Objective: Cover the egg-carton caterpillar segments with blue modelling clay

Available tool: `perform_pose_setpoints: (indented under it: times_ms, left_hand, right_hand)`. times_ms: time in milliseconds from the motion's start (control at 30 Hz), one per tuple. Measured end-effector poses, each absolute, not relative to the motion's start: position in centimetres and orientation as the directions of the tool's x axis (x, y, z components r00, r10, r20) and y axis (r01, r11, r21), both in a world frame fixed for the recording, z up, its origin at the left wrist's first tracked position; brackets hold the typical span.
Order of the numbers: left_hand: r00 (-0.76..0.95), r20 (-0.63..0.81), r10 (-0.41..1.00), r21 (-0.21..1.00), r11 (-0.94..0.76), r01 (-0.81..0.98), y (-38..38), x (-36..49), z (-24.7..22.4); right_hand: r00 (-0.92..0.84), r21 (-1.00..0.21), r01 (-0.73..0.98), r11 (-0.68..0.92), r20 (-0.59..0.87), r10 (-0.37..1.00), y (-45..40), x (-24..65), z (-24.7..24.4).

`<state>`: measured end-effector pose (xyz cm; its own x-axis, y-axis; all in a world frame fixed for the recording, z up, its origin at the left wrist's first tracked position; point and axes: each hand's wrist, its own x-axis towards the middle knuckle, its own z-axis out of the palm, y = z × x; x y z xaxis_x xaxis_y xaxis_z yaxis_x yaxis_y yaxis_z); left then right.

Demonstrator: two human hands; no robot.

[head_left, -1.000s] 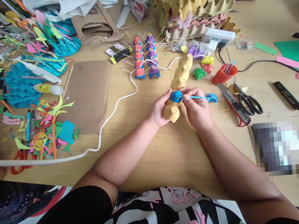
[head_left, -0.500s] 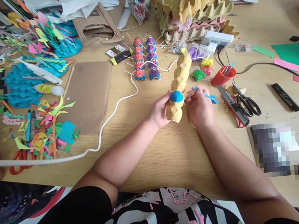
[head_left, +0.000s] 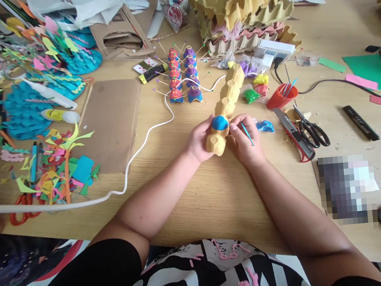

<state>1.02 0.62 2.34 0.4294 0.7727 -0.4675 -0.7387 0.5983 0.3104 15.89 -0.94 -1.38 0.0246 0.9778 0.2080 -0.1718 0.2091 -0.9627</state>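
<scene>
Item: my left fingers (head_left: 201, 138), curved and closed on the left flank of the bumpy yellow egg-carton strip (head_left: 231, 90), thumb along its side; the undersides of the grip are hidden.
Item: my right fingers (head_left: 247, 140), bent inward and pressed together around a slim light-blue stick tool (head_left: 247, 133). The thumb tip is close to the strip's right edge; contact there I cannot tell.
Item: the strip, one, held above the table (head_left: 180, 179), left of the orange-red plastic cup (head_left: 280, 97). Long axis runs away from me, slanting right; the rounded near end points toward my body, the narrower-looking far end toward the stacked egg trays.
Item: a smooth blue clay cap (head_left: 220, 122), seated on the second bump from the near end.
Item: blue clay in clear wrap (head_left: 264, 126), left of the cup and nearer me.
Item: bagged green clay (head_left: 251, 95), just left of the cup.
Item: red-and-grey utility knife (head_left: 295, 136) and black-handled scissors (head_left: 314, 130), on my side of the cup.
Item: two rows of painted, pin-studded carton pieces (head_left: 191, 74), well left of the cup.
Item: white power strip (head_left: 274, 49), beyond the cup; stacked yellow and grey egg trays (head_left: 244, 11), farther back and left.
</scene>
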Motion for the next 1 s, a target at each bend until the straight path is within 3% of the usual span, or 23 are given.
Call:
perform_pose_setpoints:
  times_ms: [133, 267, 400, 1000]
  left_hand:
    - [0.450, -0.445, 0.775, 0.338, 0.610, -0.716, 0.7, 0.8, 1.9]
    - [0.451, -0.431, 0.782, 0.342, 0.604, -0.720, 0.8, 0.8, 1.6]
    - [0.473, -0.426, 0.771, 0.338, 0.621, -0.708, 0.7, 0.9, 1.8]
    - [0.455, -0.437, 0.776, 0.336, 0.610, -0.717, 0.7, 0.8, 1.7]
  right_hand:
    - [0.068, -0.922, -0.320, 0.220, 0.209, 0.976, -0.3, 16.0, -1.1]
    - [-0.033, -0.899, -0.419, 0.129, 0.157, 0.987, -0.2, 16.5, -0.5]
    - [-0.082, -0.907, -0.404, 0.114, 0.161, 0.984, -0.5, 16.4, -0.2]
    - [0.024, -0.926, -0.344, 0.155, 0.157, 0.987, -0.3, 15.9, -0.8]
